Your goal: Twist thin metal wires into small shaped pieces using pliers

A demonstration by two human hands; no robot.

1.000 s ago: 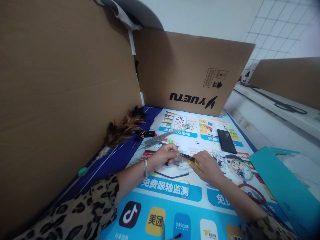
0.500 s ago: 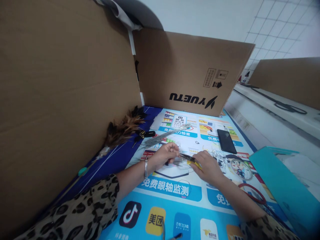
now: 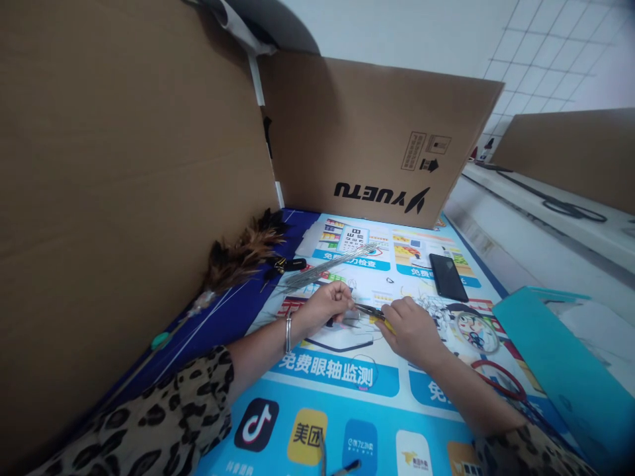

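In the head view my right hand (image 3: 411, 330) is wrapped round long-nosed pliers (image 3: 368, 310) with yellow handles. The dark jaws point left and reach the fingertips of my left hand (image 3: 331, 305). Thumb and forefinger of that hand are pinched together at the jaw tip. Whatever lies between them is too small to make out. Thin wire pieces show on the printed sheet just below the pliers. A bundle of straight silvery wires (image 3: 332, 266) lies behind my left hand.
Brown feathers (image 3: 248, 248) and a black-handled tool (image 3: 290, 265) lie along the left cardboard panel (image 3: 139, 165). On the right are a black phone (image 3: 448, 277), a round clear dish (image 3: 477, 332), a red ring (image 3: 499, 379) and a turquoise box (image 3: 560, 370). Another cardboard panel (image 3: 367, 132) stands behind.
The whole view has shifted slightly. Less of the yellow handle shows under my right hand. Both hands stay together at the pliers' tip.
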